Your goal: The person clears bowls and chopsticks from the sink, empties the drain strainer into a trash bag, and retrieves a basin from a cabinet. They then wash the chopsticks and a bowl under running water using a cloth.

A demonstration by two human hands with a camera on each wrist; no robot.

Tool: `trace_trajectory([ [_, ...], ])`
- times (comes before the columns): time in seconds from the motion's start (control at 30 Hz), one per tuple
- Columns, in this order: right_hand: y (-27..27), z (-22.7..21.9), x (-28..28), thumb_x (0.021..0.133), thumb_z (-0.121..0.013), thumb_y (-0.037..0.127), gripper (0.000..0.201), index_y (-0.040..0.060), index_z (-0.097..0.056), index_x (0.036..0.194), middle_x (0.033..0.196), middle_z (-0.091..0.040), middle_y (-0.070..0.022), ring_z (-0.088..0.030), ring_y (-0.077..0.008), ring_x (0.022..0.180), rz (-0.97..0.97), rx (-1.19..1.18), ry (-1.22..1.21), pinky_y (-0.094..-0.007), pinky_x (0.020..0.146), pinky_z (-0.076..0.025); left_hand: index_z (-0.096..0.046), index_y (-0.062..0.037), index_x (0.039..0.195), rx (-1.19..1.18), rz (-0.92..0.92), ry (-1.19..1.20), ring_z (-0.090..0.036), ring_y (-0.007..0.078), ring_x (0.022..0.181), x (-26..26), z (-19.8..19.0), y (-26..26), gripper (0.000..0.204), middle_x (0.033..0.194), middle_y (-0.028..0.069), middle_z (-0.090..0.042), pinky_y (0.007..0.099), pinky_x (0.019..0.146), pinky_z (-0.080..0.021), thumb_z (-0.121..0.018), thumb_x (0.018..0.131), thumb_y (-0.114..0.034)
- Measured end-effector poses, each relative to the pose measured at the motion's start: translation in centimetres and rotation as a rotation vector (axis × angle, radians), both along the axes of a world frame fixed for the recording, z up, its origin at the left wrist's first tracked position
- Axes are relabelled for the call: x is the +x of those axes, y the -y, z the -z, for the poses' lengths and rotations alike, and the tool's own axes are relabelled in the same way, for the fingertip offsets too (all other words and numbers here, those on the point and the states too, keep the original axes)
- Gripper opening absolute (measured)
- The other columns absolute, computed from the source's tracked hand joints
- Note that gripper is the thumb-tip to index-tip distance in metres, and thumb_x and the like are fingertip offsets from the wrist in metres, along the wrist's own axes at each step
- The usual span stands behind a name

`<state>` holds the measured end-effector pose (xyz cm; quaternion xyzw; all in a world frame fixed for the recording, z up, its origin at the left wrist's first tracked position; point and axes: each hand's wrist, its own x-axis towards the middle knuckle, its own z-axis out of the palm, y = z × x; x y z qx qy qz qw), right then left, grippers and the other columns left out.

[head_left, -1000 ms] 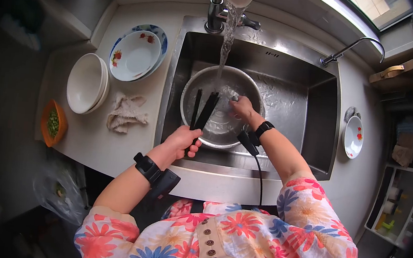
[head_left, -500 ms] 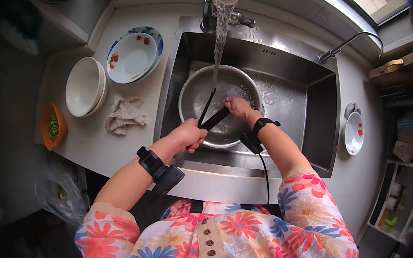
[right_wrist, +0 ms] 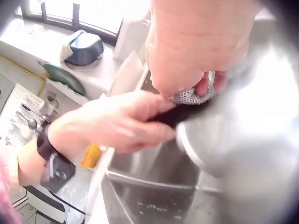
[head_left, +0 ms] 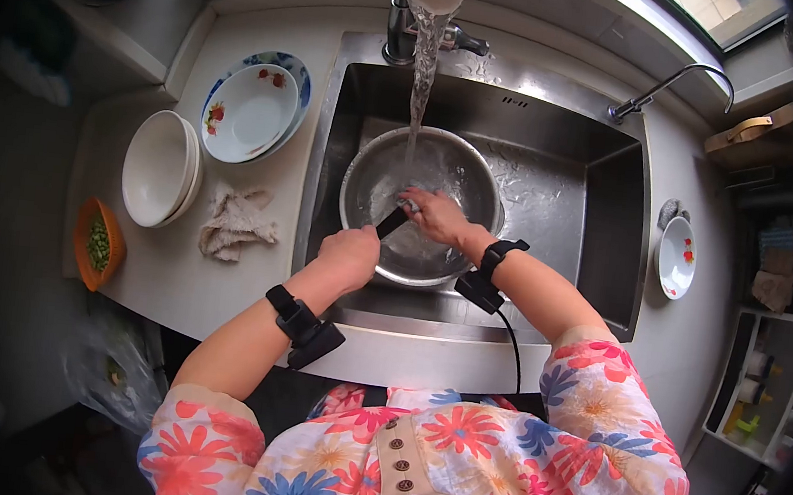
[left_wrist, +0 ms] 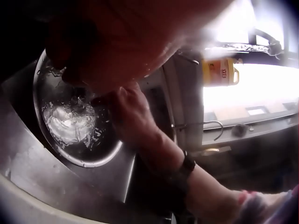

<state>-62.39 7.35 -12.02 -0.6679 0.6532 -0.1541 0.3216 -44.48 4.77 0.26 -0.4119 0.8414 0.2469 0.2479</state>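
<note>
My left hand point(head_left: 350, 254) grips a bundle of black chopsticks point(head_left: 391, 222) by one end, over the near left rim of a round metal basin point(head_left: 362, 182). With my right hand point(head_left: 437, 218), I hold a silver mesh scrubber point(right_wrist: 191, 96) against the chopsticks; its fingers curl round the scrubber. Both hands are close together, and the chopsticks' far ends are hidden by the right hand. Water point(head_left: 419, 87) runs from the faucet point(head_left: 400, 33) into the basin, just beyond the hands. In the left wrist view, rippling water point(left_wrist: 70, 121) shows inside the basin.
The basin stands in the left part of a steel sink point(head_left: 561, 225). Left of it are floral plates point(head_left: 248, 119), white bowls point(head_left: 156, 172), a crumpled cloth point(head_left: 238, 223) and an orange basket point(head_left: 89, 266) of chopped greens. A small floral dish point(head_left: 676, 258) sits on the right.
My right hand has come left and brought the scrubber onto the chopsticks. The left hand has shifted slightly left and turned, and the chopsticks now lean right, towards the right hand.
</note>
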Motion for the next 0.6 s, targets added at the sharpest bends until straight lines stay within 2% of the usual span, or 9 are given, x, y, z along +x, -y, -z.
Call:
trace_trajectory([
  [0.07, -0.4, 1.0, -2.8, 0.083, -0.051, 0.024, 0.031, 0.0079, -0.056, 0.109, 0.116, -0.053, -0.0156, -0.051, -0.0322, 0.104, 0.019, 0.038, -0.226, -0.0420, 0.089, -0.040, -0.052, 0.0026, 0.097, 0.029, 0.035, 0.009, -0.060, 0.0359, 0.089, 0.3, -0.7, 0.0, 0.022, 0.090, 0.0222, -0.061, 0.0413, 0.075, -0.049, -0.051, 0.077, -0.006],
  [0.2, 0.4, 2.6, -4.9, 0.078, -0.052, 0.018, 0.029, 0.0056, -0.058, 0.104, 0.102, -0.059, -0.0198, -0.056, -0.0335, 0.095, 0.071, 0.229, -0.212, -0.0409, 0.083, -0.043, -0.051, 0.0047, 0.090, -0.050, -0.087, -0.144, -0.063, 0.0306, 0.075, 1.7, 1.9, 1.0, 0.017, 0.082, 0.0203, -0.062, 0.0411, 0.063, -0.050, -0.050, 0.079, -0.008],
  [0.27, 0.8, 1.0, -3.0, 0.076, -0.051, 0.015, 0.026, 0.0031, -0.058, 0.098, 0.086, -0.061, -0.0221, -0.059, -0.0373, 0.084, 0.384, 0.197, 0.091, -0.0405, 0.076, -0.046, -0.045, 0.0019, 0.085, 0.616, -0.620, -0.224, -0.053, 0.0194, 0.048, 1.4, 1.7, 2.2, 0.016, 0.065, 0.0105, -0.053, 0.0369, 0.043, -0.043, -0.052, 0.082, -0.013],
  [0.3, 0.2, -0.4, -1.4, 0.077, -0.050, 0.012, 0.025, 0.0017, -0.058, 0.098, 0.079, -0.061, -0.0221, -0.059, -0.0384, 0.079, 0.335, -0.003, 0.143, -0.0413, 0.070, -0.047, -0.043, 0.0000, 0.085, 0.757, -0.789, -0.323, -0.037, 0.0094, 0.038, 1.3, 1.4, 1.9, 0.014, 0.059, 0.0037, -0.044, 0.0284, 0.035, -0.032, -0.048, 0.084, -0.013],
  [0.33, -0.2, -2.1, 0.6, 0.075, -0.050, 0.008, 0.029, 0.0026, -0.057, 0.103, 0.090, -0.060, -0.0228, -0.058, -0.0381, 0.086, 0.288, -0.015, 0.249, -0.0404, 0.075, -0.046, -0.043, 0.0000, 0.085, 0.760, -0.791, -0.324, -0.037, 0.0094, 0.038, 1.0, 1.5, 1.6, 0.014, 0.059, 0.0037, -0.044, 0.0284, 0.035, -0.032, -0.048, 0.084, -0.013],
  [0.37, -1.2, -3.0, 2.3, 0.073, -0.051, 0.005, 0.037, 0.0046, -0.054, 0.110, 0.103, -0.057, -0.0223, -0.055, -0.0369, 0.095, 0.126, -0.220, 0.271, -0.0387, 0.082, -0.044, -0.042, -0.0002, 0.087, 0.864, -0.938, -0.404, -0.036, 0.0095, 0.037, 0.8, 1.5, 1.2, 0.014, 0.059, 0.0037, -0.045, 0.0277, 0.034, -0.031, -0.048, 0.085, -0.013],
  [0.4, -1.8, -4.2, 3.2, 0.072, -0.051, 0.006, 0.050, 0.0093, -0.045, 0.121, 0.124, -0.046, -0.0181, -0.050, -0.0391, 0.103, -0.083, -0.063, 0.096, -0.0439, 0.087, -0.040, -0.042, -0.0003, 0.088, 0.966, -1.083, -0.481, -0.035, 0.0096, 0.037, 0.5, 1.6, 1.0, 0.014, 0.059, 0.0036, -0.045, 0.0269, 0.034, -0.030, -0.048, 0.085, -0.012],
  [0.47, -2.2, -5.8, 3.6, 0.072, -0.051, 0.006, 0.059, 0.0113, -0.036, 0.129, 0.134, -0.038, -0.0145, -0.046, -0.0378, 0.111, -0.151, 0.046, -0.083, -0.0487, 0.092, -0.035, -0.042, -0.0021, 0.090, 0.996, -1.174, -0.521, -0.032, 0.0079, 0.036, 0.4, 1.1, 1.1, 0.013, 0.059, 0.0026, -0.045, 0.0248, 0.033, -0.027, -0.048, 0.086, -0.012],
  [0.6, 0.3, -1.9, -1.5, 0.075, -0.048, 0.005, 0.057, 0.0102, -0.035, 0.130, 0.135, -0.036, -0.0129, -0.043, -0.0319, 0.117, -0.120, 0.230, -0.295, -0.0529, 0.097, -0.029, -0.042, -0.0051, 0.087, 1.169, -1.118, -0.502, -0.033, 0.0060, 0.036, 1.3, -0.7, 0.9, 0.009, 0.058, 0.0018, -0.045, 0.0241, 0.033, -0.027, -0.049, 0.086, -0.011],
])
